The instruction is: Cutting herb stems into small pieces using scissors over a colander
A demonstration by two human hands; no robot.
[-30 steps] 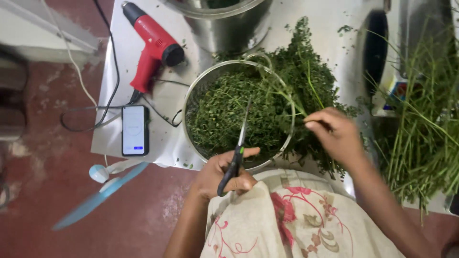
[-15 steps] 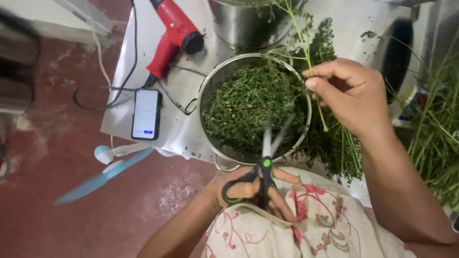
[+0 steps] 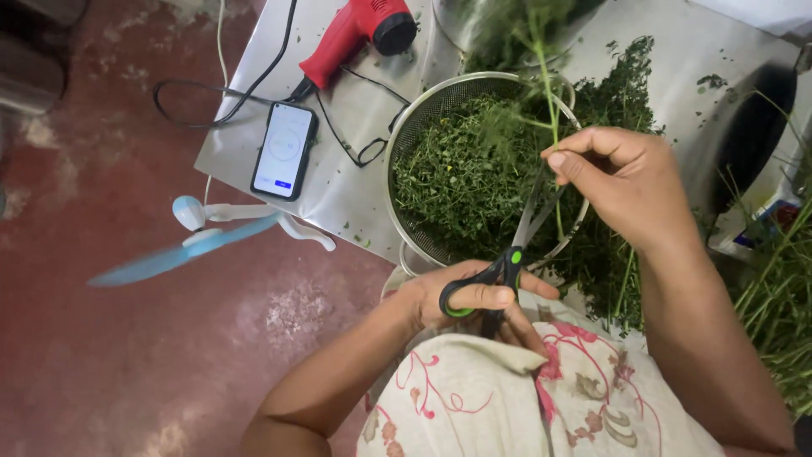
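My left hand [image 3: 474,300] grips black scissors with green-lined handles [image 3: 507,254]; their blades point up over a metal mesh strainer [image 3: 404,144] full of cut green herb leaves [image 3: 457,178]. My right hand [image 3: 630,186] pinches a thin green herb stem [image 3: 548,76] upright above the strainer. The stem runs down beside the scissor blades. More loose green herbs [image 3: 626,93] are heaped on the steel table to the right of the strainer.
On the steel table [image 3: 338,195] lie a red heat gun [image 3: 355,30] with black cord and a smartphone [image 3: 283,151], screen lit. A large steel pot [image 3: 474,25] stands behind the strainer. Long green stalks [image 3: 774,296] lie at right. A small blue-bladed fan [image 3: 194,237] juts over the red floor.
My right hand lifted a herb stem from the heap up over the strainer. The scissors in my left hand opened, then swung toward the stem.
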